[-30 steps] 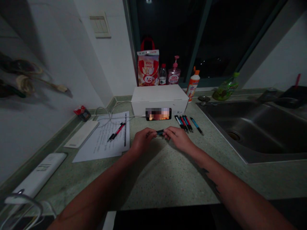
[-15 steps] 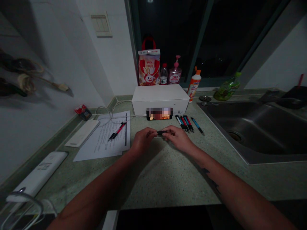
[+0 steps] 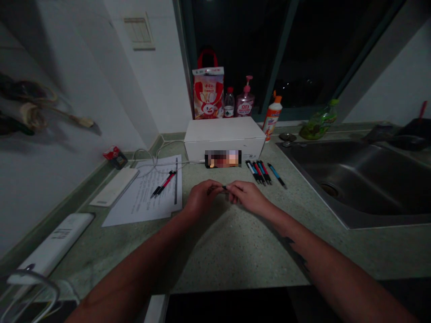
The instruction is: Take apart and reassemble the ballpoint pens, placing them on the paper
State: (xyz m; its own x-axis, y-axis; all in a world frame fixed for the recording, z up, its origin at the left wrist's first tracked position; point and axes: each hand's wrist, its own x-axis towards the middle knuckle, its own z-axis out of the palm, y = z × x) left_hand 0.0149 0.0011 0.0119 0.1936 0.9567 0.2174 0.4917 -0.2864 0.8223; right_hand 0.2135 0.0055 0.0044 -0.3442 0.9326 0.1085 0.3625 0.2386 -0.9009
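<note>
Over the counter, my left hand and my right hand meet at the fingertips. Both are closed in a pinch around a small black pen part; only a short dark length shows between the fingers, and the rest is covered. Just beyond my right hand lies a row of several pens with white, red and blue barrels and black grips. A single blue pen lies apart to their right. Further left, a red and a black pen rest on printed sheets.
A phone leans against a white box, with a cable on its left. Bottles and a red bag stand behind. The steel sink is at right. A white power strip and a white slab lie left.
My fingertips have come closer together, and less of the black part shows between them. The fingers of my right hand are more curled under.
</note>
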